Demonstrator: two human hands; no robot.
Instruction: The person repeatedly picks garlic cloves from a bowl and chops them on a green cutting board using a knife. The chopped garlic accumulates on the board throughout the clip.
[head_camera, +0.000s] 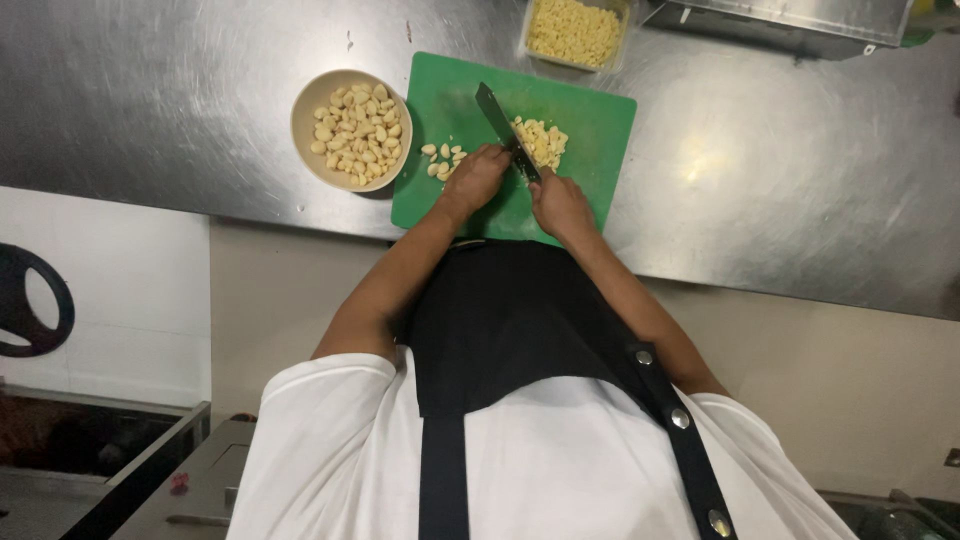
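So the person was bent over a steel tabletop (780, 190), and the only real container was a clear rectangular plastic tub (575, 32) of pale yellow chopped bits, sitting past the fingers at the far edge of the green cutting board (590, 120). No labels or signs were readable anywhere. A round beige bowl (351, 130) full of whole peeled garlic cloves sat off to the left of the fingers, touching the board's left edge or close to it.

The right hand (560, 205) was wrapped around the handle of a dark-bladed knife (505, 128), fingers clamped on it, blade angling away and to the left over the board. The left hand (478, 178) lay just beside it, knuckles up, fingers curled together and pressed down near the base of the blade; whether it pinned a clove underneath couldn't be made out. Both forearms came in from the body at an angle, meeting at the board.

A pile of chopped garlic (541, 142) sat right beyond the fingers, against the blade's right side. A few whole loose cloves (441, 157) lay just left of the left hand. The person wore a white tee and a black apron (520, 320).
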